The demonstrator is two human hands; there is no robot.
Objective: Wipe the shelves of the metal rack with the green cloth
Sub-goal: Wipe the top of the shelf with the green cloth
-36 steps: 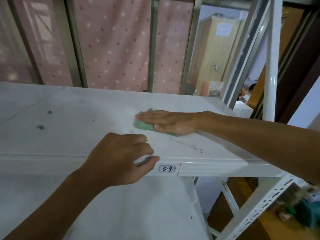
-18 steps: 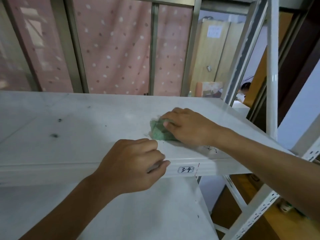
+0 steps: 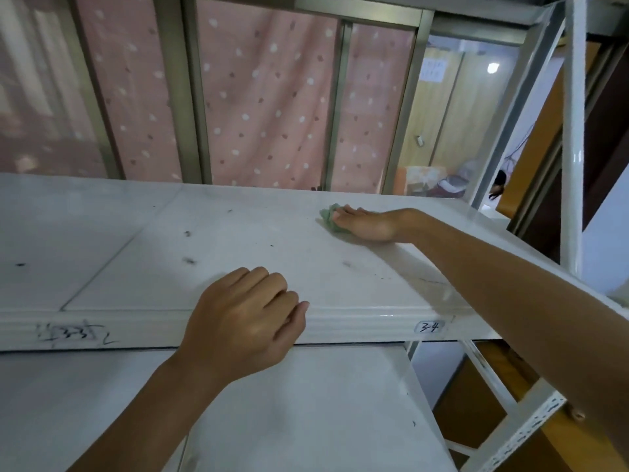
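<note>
The green cloth (image 3: 327, 218) is pressed under the flat right hand (image 3: 369, 225) far back on the shelf (image 3: 340, 267), bunched at the fingertips. The shelf's front lip is gripped by the curled left hand (image 3: 245, 318). The dark specks (image 3: 188, 260) further left could be missed, or smeared if the bunched cloth slips free.
</note>
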